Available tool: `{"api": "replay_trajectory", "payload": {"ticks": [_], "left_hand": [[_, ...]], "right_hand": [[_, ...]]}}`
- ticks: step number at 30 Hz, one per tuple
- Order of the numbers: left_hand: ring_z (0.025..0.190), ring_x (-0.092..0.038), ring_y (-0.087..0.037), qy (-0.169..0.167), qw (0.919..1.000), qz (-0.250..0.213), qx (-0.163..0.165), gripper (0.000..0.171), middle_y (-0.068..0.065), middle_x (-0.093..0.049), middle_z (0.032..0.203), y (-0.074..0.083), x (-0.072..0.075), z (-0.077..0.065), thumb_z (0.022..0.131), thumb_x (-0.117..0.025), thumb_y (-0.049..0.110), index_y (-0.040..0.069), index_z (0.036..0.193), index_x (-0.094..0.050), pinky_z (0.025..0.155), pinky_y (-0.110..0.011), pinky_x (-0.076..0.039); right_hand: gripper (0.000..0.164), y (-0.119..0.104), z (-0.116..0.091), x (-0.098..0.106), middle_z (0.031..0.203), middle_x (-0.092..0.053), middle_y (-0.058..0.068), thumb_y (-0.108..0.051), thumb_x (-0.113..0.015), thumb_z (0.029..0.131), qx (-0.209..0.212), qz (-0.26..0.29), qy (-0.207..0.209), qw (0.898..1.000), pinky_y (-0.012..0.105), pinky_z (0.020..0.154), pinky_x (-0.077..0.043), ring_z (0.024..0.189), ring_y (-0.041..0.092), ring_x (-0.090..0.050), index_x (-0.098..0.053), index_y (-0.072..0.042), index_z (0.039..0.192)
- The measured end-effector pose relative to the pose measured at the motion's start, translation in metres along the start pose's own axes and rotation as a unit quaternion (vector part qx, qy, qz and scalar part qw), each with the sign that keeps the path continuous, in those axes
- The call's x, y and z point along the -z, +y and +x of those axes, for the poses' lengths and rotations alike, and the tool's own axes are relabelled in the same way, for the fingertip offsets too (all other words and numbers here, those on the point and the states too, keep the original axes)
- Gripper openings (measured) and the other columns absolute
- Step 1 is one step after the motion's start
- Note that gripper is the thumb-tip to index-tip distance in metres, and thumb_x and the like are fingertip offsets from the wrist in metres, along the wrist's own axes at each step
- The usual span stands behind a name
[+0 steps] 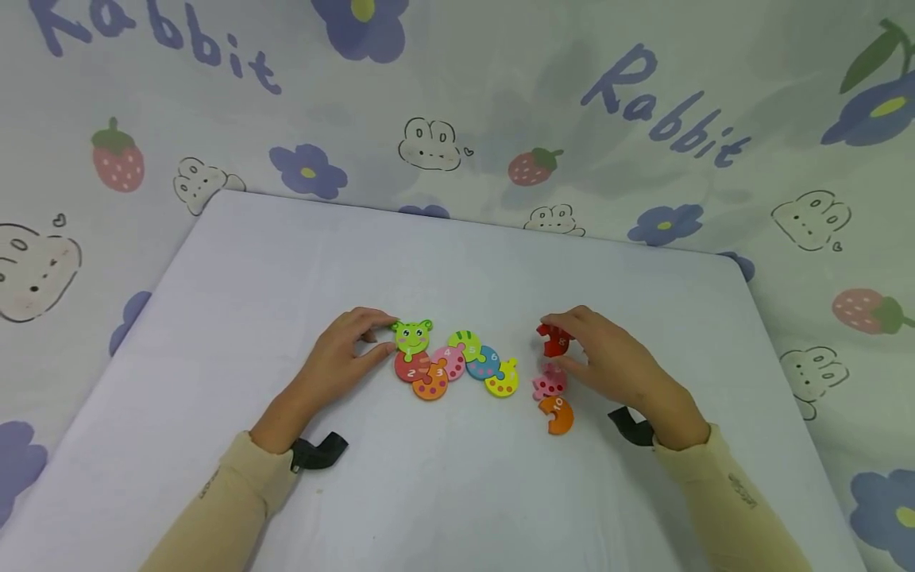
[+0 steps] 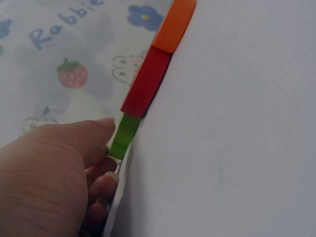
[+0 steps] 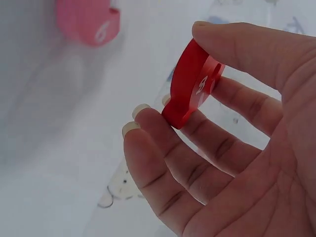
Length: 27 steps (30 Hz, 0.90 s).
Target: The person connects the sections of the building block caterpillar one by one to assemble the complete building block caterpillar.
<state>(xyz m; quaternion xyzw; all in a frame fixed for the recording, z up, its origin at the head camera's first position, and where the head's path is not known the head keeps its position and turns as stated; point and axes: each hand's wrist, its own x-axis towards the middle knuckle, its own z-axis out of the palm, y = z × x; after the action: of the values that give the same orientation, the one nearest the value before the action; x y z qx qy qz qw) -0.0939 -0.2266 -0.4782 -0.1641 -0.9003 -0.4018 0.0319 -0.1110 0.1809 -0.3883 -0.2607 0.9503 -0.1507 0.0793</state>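
Observation:
My left hand [image 1: 341, 349] holds the edge of a green caterpillar-head puzzle piece [image 1: 411, 337] between thumb and index finger. Joined to the head is a wavy row of numbered pieces: a red 2 [image 1: 411, 369], an orange 3 [image 1: 431, 384], then pink, light green, blue and yellow [image 1: 502, 381]. To the right, my right hand [image 1: 608, 353] pinches a red puzzle piece [image 3: 190, 81] marked 8, raised off the table. Below that hand lie a pink puzzle piece [image 1: 549, 383] and an orange puzzle piece [image 1: 561, 416] marked 10.
A white table [image 1: 429, 492] lies under everything. Behind it hangs a cloth [image 1: 472, 87] printed with rabbits, flowers and strawberries. Black straps [image 1: 319, 453] stick out near both wrists, beside the beige sleeves [image 1: 229, 492].

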Motion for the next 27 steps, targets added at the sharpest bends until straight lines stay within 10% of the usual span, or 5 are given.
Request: {"api": "replay_trajectory", "payload": {"ticks": [17, 27], "left_hand": [[0.096, -0.056, -0.016, 0.009, 0.9998, 0.009, -0.013, 0.042, -0.002, -0.065, 0.127, -0.002, -0.002, 0.001, 0.094, -0.081, 0.017, 0.011, 0.133, -0.069, 0.083, -0.036, -0.051], [0.096, -0.056, -0.016, 0.01, 0.9999, 0.009, -0.001, 0.043, -0.002, -0.065, 0.127, -0.001, -0.001, 0.0, 0.094, -0.081, 0.017, 0.013, 0.134, -0.068, 0.083, -0.037, -0.051]], "right_hand": [[0.051, -0.026, 0.019, -0.022, 0.124, -0.062, 0.001, -0.018, -0.079, 0.092, 0.048, -0.024, -0.07, 0.996, 0.026, 0.074, -0.054, 0.099, 0.016, -0.056, -0.065, -0.02, 0.142], [0.048, -0.026, 0.023, -0.025, 0.127, -0.062, 0.005, -0.013, -0.078, 0.093, 0.064, -0.031, -0.085, 0.994, 0.034, 0.083, -0.057, 0.112, 0.023, -0.056, -0.068, -0.02, 0.14]]}}
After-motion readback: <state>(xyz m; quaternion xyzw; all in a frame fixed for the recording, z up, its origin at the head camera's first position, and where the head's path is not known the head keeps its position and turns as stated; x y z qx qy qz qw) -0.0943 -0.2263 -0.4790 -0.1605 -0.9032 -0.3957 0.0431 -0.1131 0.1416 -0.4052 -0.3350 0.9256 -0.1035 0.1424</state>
